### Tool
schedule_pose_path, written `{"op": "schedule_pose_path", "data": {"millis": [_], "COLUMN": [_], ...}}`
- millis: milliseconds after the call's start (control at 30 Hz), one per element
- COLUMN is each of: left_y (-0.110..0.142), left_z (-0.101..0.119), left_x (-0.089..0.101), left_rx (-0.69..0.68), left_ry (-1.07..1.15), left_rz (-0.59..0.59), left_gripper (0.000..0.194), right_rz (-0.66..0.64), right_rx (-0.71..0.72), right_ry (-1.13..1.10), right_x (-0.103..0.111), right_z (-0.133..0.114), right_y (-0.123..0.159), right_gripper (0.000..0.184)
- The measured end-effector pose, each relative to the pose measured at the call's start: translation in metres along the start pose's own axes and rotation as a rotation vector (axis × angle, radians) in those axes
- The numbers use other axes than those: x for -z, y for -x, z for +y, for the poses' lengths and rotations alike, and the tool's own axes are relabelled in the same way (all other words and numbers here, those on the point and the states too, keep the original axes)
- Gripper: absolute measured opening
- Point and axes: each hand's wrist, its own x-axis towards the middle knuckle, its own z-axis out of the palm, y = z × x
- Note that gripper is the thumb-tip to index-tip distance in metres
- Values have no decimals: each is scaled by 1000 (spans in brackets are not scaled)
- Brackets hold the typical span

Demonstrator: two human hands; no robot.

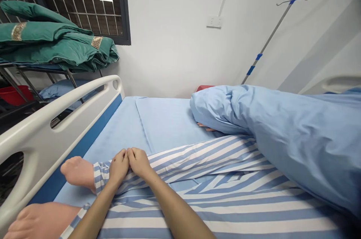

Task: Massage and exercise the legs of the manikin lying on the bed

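A patient manikin lies on the bed in blue-and-white striped trousers (191, 156), with its bare feet toward the left. My left hand (120, 165) is closed over the far lower leg just above the ankle, near the far foot (79, 171). Right beside it, touching it, my right hand (139, 162) is closed on the same trouser leg. My fingertips are hidden on the leg's far side. The near foot (45, 220) lies closer to me, at the lower left. A light blue quilt (282, 130), folded back, covers the upper body; a few fingers (207, 127) show under its edge.
A white bed end board (64, 107) with grip holes stands at the left. Light blue sheet (166, 118) covers the mattress. Behind the bed are an IV pole (270, 38) and a wall socket (214, 21). Green folded quilts (56, 43) rest on a rack by the barred window.
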Motion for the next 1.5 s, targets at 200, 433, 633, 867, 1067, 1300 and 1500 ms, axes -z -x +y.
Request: {"op": "schedule_pose_path", "data": {"millis": [200, 433, 633, 867, 1067, 1300, 1500], "left_y": [-3, 7, 17, 17, 17, 18, 14], "left_z": [18, 41, 65, 83, 97, 125, 136], "left_x": [-13, -29, -47, -65, -76, -101, -120], "left_rx": [28, 50, 8, -28, -23, -120, -138], "left_ry": [115, 214, 235, 335, 394, 289, 312], "left_rz": [51, 60, 51, 17, 29, -36, -77], "left_gripper": [34, 36, 36, 32, 35, 33, 34], "right_rz": [-15, 50, 84, 111, 158, 255, 219], "right_rx": [-2, -35, 23, -30, -71, -39, -54], "right_ry": [-135, -3, -50, -31, 55, -5, 220], "right_x": [38, 71, 90, 107, 127, 164, 175], "right_z": [0, 16, 22, 26, 41, 56, 72], "right_y": [-7, 12, 16, 25, 22, 15, 30], "right_gripper": [43, 39, 39, 40, 38, 41, 35]}}
